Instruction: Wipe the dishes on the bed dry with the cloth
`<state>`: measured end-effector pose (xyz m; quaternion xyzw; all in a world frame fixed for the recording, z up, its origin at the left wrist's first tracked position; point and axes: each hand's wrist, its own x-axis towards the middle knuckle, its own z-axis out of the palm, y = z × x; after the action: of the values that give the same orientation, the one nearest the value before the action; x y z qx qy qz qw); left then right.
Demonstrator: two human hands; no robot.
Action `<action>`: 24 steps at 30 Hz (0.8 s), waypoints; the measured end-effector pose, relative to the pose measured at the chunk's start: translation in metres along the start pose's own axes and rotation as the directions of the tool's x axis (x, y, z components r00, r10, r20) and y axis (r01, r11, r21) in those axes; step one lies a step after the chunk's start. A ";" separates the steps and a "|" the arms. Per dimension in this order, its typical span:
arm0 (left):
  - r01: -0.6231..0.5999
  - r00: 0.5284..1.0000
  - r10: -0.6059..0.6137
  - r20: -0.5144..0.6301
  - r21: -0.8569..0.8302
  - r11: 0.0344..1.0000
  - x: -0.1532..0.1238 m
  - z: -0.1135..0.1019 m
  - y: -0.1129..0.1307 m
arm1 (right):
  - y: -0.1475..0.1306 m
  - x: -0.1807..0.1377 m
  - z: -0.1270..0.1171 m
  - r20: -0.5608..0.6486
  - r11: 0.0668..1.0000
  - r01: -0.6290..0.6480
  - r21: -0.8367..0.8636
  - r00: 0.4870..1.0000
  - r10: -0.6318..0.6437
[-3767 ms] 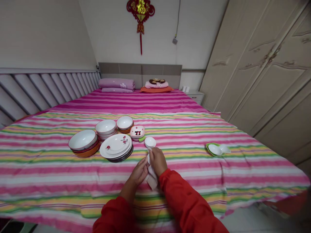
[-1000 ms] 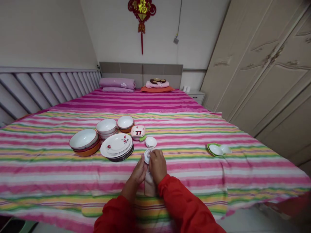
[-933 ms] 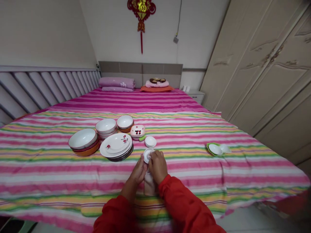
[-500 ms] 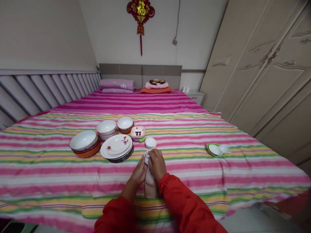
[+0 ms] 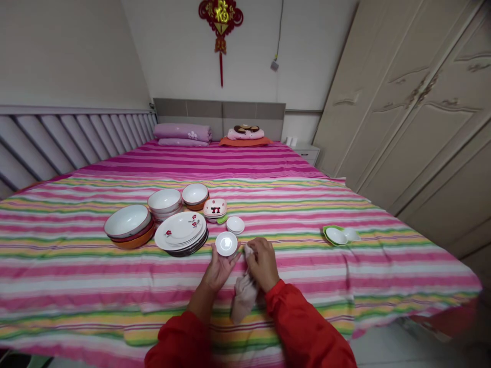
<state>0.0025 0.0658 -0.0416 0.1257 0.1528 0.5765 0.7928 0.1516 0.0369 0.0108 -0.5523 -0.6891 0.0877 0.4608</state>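
Note:
A small white bowl (image 5: pixel 226 244) rests in my left hand (image 5: pixel 218 271), its inside facing up toward me. My right hand (image 5: pixel 263 261), just to the right of the bowl and apart from it, grips a pale cloth (image 5: pixel 244 299) that hangs down toward the bed. Right behind the held bowl stand small white bowls (image 5: pixel 235 225), stacked. To the left is a pile of plates (image 5: pixel 180 230), the top one white with red flowers. A pink-rimmed dish (image 5: pixel 215 207) with a dark figure tops a small stack behind them.
Stacks of larger bowls (image 5: pixel 128 222) stand at the left, with more bowls (image 5: pixel 164 201) behind. A green dish with white spoon-like pieces (image 5: pixel 336 236) lies to the right on the striped sheet (image 5: pixel 299 286). Folded bedding (image 5: pixel 183 132) is by the headboard; a wardrobe (image 5: pixel 422 112) stands at right.
My right hand with the cloth has come out of the small bowl and moved right. The bowl in my left hand has shifted slightly left and now shows its inside.

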 end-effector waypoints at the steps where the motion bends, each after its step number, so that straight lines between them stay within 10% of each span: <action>1: 0.002 1.000 -0.002 0.016 -0.004 1.000 0.000 -0.001 0.000 | -0.003 0.002 -0.002 -0.006 1.000 -0.017 -0.021 1.000 0.017; 11: 0.028 0.998 -0.029 0.050 0.024 0.999 0.008 -0.013 -0.004 | -0.019 0.016 0.020 0.271 0.966 -0.187 -0.177 0.934 0.230; 24: 0.016 1.000 -0.017 0.008 0.068 0.998 -0.001 0.006 0.002 | -0.002 -0.008 0.015 -0.019 0.997 -0.079 0.005 0.997 0.080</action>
<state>0.0032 0.0653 -0.0352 0.1538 0.1702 0.5639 0.7934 0.1390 0.0355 -0.0002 -0.5790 -0.6620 0.1023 0.4647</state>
